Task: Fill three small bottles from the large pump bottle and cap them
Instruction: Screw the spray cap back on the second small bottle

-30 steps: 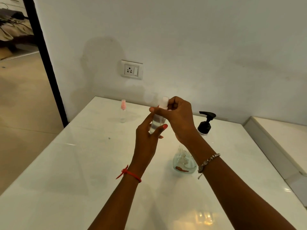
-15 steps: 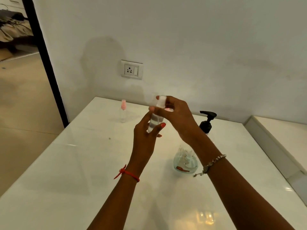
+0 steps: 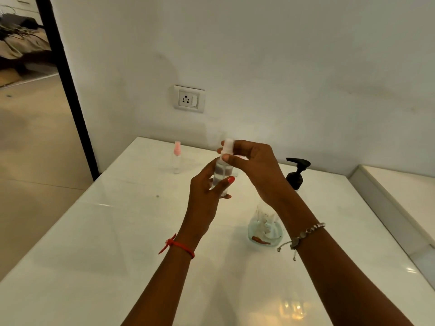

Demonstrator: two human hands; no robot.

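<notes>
standing at the far left of the white table [image 3: 117, 231], a small bottle with a pink cap [image 3: 177, 158] has not moved and looks finished. next, the left hand [image 3: 204, 201] grips a second small bottle [image 3: 222, 177] in the air above the table, thumb and fingers curled round its clear body, which sits more upright than a second ago. on its neck is a white cap [image 3: 227, 147], pinched by the thumb and fingertips of the right hand [image 3: 256, 165]. that wrist has rolled since the earlier frames and the thumb has swung to the near side, so i judge the cap is being screwed down. below the right wrist a clear glass jar [image 3: 264, 231] stands as before, with the black pump [image 3: 297, 171] behind it. i cannot make out a third small bottle.
</notes>
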